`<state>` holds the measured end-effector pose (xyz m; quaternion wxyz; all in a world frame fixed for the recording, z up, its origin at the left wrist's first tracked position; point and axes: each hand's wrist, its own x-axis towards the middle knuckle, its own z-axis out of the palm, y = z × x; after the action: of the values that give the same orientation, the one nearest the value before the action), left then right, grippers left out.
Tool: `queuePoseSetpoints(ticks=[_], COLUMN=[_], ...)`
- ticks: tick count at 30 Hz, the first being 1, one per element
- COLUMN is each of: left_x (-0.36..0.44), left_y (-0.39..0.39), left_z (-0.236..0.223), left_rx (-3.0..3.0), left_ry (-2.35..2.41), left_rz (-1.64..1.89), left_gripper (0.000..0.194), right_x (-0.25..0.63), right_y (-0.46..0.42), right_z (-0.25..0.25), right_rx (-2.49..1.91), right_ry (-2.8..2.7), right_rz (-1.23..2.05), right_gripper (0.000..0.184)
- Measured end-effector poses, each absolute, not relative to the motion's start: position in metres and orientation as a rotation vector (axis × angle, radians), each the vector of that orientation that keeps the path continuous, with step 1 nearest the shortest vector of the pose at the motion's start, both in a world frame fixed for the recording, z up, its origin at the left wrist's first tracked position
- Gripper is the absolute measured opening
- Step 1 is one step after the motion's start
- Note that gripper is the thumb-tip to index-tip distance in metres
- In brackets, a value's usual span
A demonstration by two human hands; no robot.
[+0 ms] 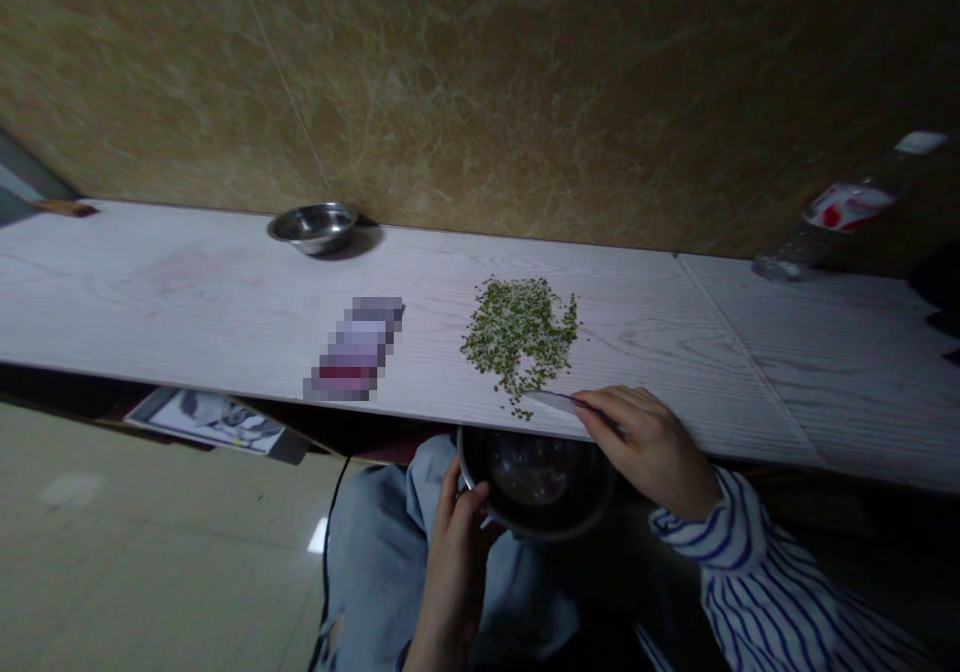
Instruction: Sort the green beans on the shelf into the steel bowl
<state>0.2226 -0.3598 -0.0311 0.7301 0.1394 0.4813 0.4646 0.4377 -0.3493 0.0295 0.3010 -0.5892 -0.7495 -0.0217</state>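
Observation:
A patch of small green beans (pixel 517 327) mixed with white grains is spread on the pale wood-grain counter. My right hand (pixel 649 442) is closed around the handle of a knife (pixel 551 401). Its flat, pale blade points left and lies at the near edge of the patch, beside a few scattered beans. Below the counter's front edge, my left hand (pixel 459 542) grips the left rim of a metal bowl (pixel 559 532). The bowl sits over my lap, tucked up under the edge. Its dark inside shows reflections, and I cannot make out what it holds.
A small steel bowl (pixel 319 232) stands near the wall at the back left. A blurred-out, phone-shaped object (pixel 356 347) lies left of the beans. A clear plastic bottle (pixel 840 212) stands at the right. Under the counter, a shelf holds a flat printed box (pixel 214 422).

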Motion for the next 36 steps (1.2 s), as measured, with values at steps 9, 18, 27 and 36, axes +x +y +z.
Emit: queuePoseSetpoints(ticks=[9,18,27,36], left_x=[0.22,0.218,0.217,0.207], left_y=[-0.36,-0.361,-0.36,-0.357], left_z=[-0.031,-0.031,-0.031,-0.032], left_rx=[0.331,0.374,0.334,0.342], left_ry=[1.034,0.995,1.016,1.046], left_rz=[1.009,0.986,1.002,1.065], left_gripper=[0.057,0.058,0.059,0.065], right_x=[0.433,0.43,0.425,0.414], right_y=[-0.348,-0.347,-0.338,-0.341], right_z=[0.028,0.031,0.029,0.035], right_rx=[-1.527,-1.507,-1.499,-1.402], right_ry=[-1.984,-2.012,-2.021,-2.103], right_rz=[-0.04,-0.026,0.009,0.073], right_gripper=[0.014,0.013,0.015,0.014])
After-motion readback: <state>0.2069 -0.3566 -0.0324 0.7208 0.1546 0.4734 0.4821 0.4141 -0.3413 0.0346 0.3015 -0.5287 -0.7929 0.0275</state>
